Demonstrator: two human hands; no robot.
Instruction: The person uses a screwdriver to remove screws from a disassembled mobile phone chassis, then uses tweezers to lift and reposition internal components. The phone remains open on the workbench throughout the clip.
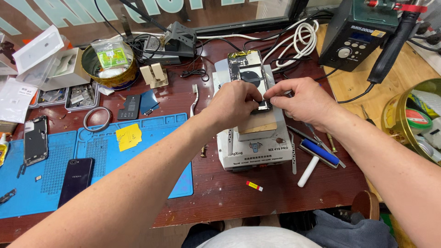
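Two hands pinch at the lower edge of an opened phone on a white heating machine.

The left hand (236, 102) and the right hand (303, 102) meet fingertip to fingertip over the opened phone (250, 73), which lies on the white machine (257, 154) in the middle of the worktop (220, 193). Both grips are clenched on something small and dark; what it is, I cannot tell. A hard pull may tear a thin cable or crack the part. The fingers hide the phone's lower end, and the tweezers (294, 158) beside the machine are hard to make out.
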